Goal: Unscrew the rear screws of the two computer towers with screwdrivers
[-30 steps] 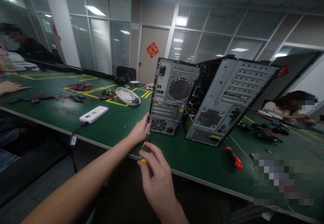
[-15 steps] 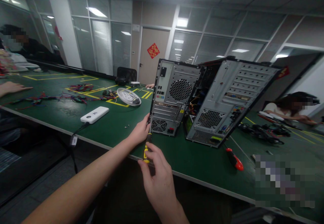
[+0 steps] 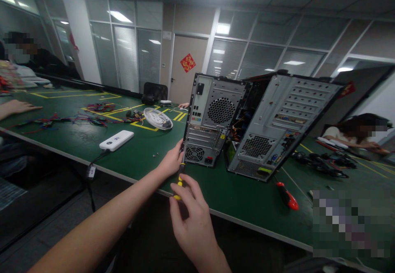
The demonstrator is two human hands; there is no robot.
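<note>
Two computer towers stand upright with their backs facing me: a left computer case and a larger right computer case. My right hand has its fingers closed round the yellow-and-black handle of a screwdriver, whose front end points at the lower left edge of the left case. My left hand reaches to that same lower left side; its fingertips are hidden behind the case and the screwdriver, so their grip does not show. A few small screws lie on the green table to the left.
A red-and-black screwdriver lies right of the cases, near black cables. On the left are a white power bank, a round white grille and wired parts. Another person's hand rests at far left.
My right hand's fingers have shifted slightly on the screwdriver handle. The left hand and both cases stay in place; the whole view has moved a little.
</note>
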